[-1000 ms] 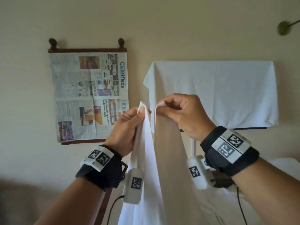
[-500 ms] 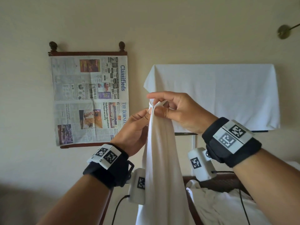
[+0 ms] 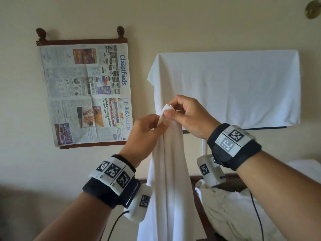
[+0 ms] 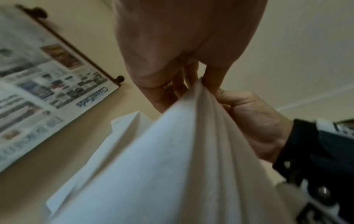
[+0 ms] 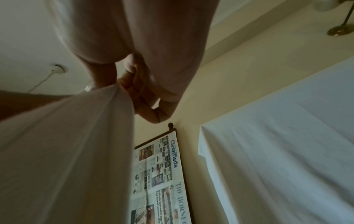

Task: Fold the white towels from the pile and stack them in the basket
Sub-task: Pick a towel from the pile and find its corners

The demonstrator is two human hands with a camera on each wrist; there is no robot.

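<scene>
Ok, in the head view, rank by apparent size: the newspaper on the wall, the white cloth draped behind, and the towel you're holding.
1. Draped white cloth, largest.
2. Newspaper and held towel: too close to rank; the towel hangs nearer the camera and runs out of frame.

Soft dim light, blurred wrist views
</scene>
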